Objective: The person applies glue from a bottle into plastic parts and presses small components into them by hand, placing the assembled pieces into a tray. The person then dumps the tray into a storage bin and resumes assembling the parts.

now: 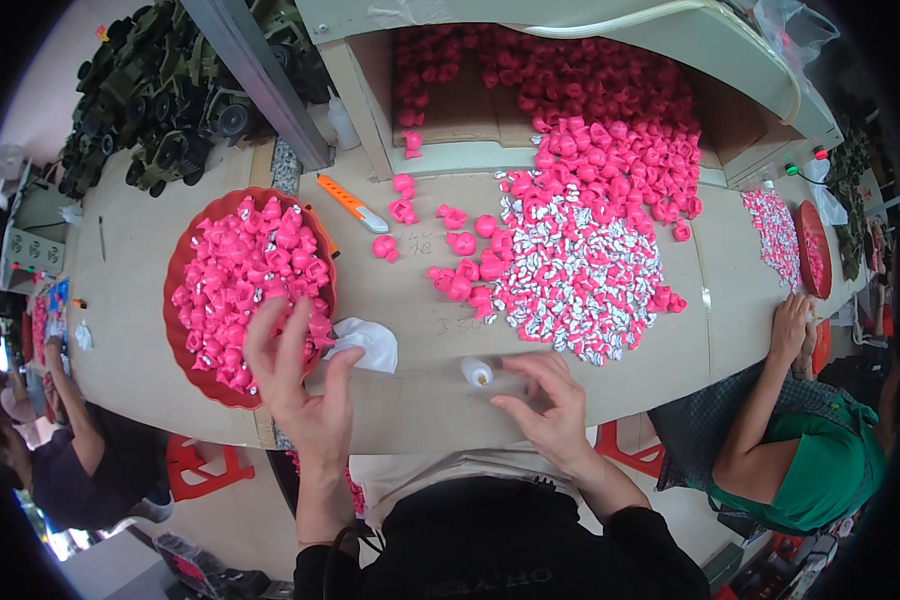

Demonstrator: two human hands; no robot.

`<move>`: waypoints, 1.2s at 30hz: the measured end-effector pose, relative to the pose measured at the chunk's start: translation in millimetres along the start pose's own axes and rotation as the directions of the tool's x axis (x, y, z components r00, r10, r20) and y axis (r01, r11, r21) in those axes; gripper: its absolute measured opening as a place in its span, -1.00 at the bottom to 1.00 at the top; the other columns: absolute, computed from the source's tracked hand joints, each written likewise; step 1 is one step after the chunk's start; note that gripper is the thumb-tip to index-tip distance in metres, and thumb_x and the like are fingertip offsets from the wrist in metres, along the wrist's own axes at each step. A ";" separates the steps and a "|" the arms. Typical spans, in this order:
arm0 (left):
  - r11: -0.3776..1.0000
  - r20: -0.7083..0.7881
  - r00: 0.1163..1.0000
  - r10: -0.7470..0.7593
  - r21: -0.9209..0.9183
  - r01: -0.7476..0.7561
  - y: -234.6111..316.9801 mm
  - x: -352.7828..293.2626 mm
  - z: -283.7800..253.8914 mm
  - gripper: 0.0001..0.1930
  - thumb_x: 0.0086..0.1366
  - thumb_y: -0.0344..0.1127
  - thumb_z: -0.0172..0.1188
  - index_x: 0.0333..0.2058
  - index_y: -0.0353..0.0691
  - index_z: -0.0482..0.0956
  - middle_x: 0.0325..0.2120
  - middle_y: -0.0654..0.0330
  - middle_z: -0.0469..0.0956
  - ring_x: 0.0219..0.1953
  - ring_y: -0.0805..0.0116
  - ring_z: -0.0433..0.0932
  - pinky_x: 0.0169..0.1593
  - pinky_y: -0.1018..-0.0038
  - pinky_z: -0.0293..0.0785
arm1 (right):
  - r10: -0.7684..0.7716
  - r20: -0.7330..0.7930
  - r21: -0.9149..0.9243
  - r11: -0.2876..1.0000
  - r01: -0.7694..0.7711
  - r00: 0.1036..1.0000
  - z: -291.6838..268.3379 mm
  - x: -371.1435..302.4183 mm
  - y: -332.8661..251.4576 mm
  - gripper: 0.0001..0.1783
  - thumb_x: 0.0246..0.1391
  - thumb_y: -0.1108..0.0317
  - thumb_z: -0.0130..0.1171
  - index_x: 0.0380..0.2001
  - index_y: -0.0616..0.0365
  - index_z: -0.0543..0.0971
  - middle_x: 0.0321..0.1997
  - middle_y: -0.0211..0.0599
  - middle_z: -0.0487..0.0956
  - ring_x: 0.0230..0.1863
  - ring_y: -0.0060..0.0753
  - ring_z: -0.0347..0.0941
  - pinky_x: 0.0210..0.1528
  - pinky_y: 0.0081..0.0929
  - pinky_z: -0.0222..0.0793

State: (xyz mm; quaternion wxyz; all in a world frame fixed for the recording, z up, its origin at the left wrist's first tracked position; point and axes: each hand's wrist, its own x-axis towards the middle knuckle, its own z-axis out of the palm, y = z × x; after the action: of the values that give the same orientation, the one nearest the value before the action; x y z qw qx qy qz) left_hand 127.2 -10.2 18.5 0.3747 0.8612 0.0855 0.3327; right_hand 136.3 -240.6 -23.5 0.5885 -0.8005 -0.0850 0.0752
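Observation:
My left hand (308,395) is raised at the near right edge of a red scalloped bowl (173,330), its fingers spread with nothing between them. Small glossy pink plastic parts (245,265) are heaped in that bowl, some with silvery bits on them. Beside the hand a white cloth-like piece (368,345) lies on the table. My right hand (550,408) has its thumb and fingers apart, just right of a small whitish bottle (476,372) with a brownish tip. Whether a fingertip touches the bottle I cannot tell. Farther off spreads a pile of small pink-and-white pieces (580,275).
Rounded pink parts (610,160) spill from a shelf box at the back. An orange-handled cutter (350,203) lies right of the bowl. Dark green toy vehicles (170,90) are stacked far left beside a metal post (260,80). Co-workers sit at left and right (810,450).

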 end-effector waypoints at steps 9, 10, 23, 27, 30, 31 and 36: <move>0.935 0.488 0.832 0.266 0.080 -0.346 3.5 8.1 77.3 -0.60 0.03 -0.49 0.24 -0.08 -0.22 0.57 -0.17 0.14 0.46 -0.01 0.14 0.36 -0.02 0.29 0.26 | -0.334 0.044 -0.184 0.924 0.336 0.941 16.8 11.2 11.0 -0.59 -0.21 0.52 0.35 -0.19 0.24 0.54 -0.16 -0.21 0.56 -0.15 -0.18 0.45 -0.10 -0.35 0.36; 0.934 0.488 0.831 0.266 0.084 -0.348 4.0 7.6 76.7 -0.60 0.03 -0.49 0.24 -0.08 -0.22 0.57 -0.17 0.14 0.46 -0.01 0.14 0.36 -0.02 0.29 0.26 | -0.333 0.030 -0.150 0.931 0.333 0.943 15.2 10.3 10.6 -0.61 -0.17 0.53 0.32 -0.18 0.25 0.52 -0.14 -0.20 0.56 -0.14 -0.24 0.46 -0.09 -0.38 0.36; 0.523 0.642 0.704 -0.303 -0.506 0.686 5.1 -73.3 37.7 -0.71 0.19 -0.65 0.12 -0.10 -0.32 0.43 -0.07 0.07 0.44 -0.08 0.33 0.52 0.00 0.47 0.46 | -0.275 -0.018 -0.034 0.961 0.275 0.961 -27.3 -18.2 -2.4 -0.61 -0.18 0.53 0.33 -0.19 0.29 0.52 -0.37 -0.23 0.55 -0.43 -0.38 0.45 -0.38 -0.52 0.35; 0.465 0.699 0.662 -0.271 -0.507 0.726 1.6 -78.6 33.5 -0.71 0.07 -0.68 0.26 -0.25 -0.31 0.40 -0.10 0.07 0.44 -0.10 0.33 0.53 -0.02 0.42 0.51 | -0.388 0.016 -0.093 0.917 0.388 0.921 -31.1 -18.6 -7.2 -0.64 -0.17 0.32 0.37 -0.31 0.33 0.57 -0.48 -0.23 0.55 -0.53 -0.42 0.32 -0.49 -0.53 0.18; 0.514 0.675 0.702 -0.226 -0.529 0.675 -0.5 -82.3 34.9 -0.66 0.02 -0.66 0.32 -0.26 -0.30 0.40 -0.16 0.11 0.45 -0.15 0.39 0.53 -0.09 0.47 0.54 | -0.364 0.052 -0.080 0.927 0.367 0.930 -29.6 -20.9 -11.1 -0.61 -0.24 0.31 0.42 -0.32 0.32 0.60 -0.57 -0.26 0.54 -0.56 -0.40 0.31 -0.50 -0.51 0.19; 0.512 0.673 0.703 -0.229 -0.531 0.675 0.2 -82.4 34.8 -0.66 0.02 -0.66 0.32 -0.26 -0.30 0.40 -0.16 0.11 0.45 -0.15 0.39 0.53 -0.09 0.47 0.54 | -0.355 0.062 -0.078 0.930 0.359 0.933 -28.4 -21.5 -10.4 -0.60 -0.25 0.32 0.42 -0.31 0.32 0.60 -0.57 -0.26 0.54 -0.57 -0.40 0.30 -0.51 -0.50 0.19; 0.550 0.634 0.733 -0.246 -0.532 0.644 -0.4 -86.1 37.0 -0.71 0.01 -0.66 0.32 -0.31 -0.32 0.44 -0.24 0.16 0.46 -0.21 0.44 0.53 -0.14 0.53 0.59 | -0.342 0.076 -0.077 0.935 0.347 0.937 -24.5 -20.6 -9.7 -0.60 -0.27 0.33 0.42 -0.29 0.32 0.61 -0.56 -0.25 0.55 -0.57 -0.40 0.30 -0.51 -0.50 0.19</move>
State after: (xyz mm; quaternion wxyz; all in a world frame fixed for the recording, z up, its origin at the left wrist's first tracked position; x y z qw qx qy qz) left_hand 85.0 -65.8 -44.0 0.7650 0.6399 0.0734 -0.0020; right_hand 121.2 -265.2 -6.5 0.5533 -0.7960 -0.2453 -0.0085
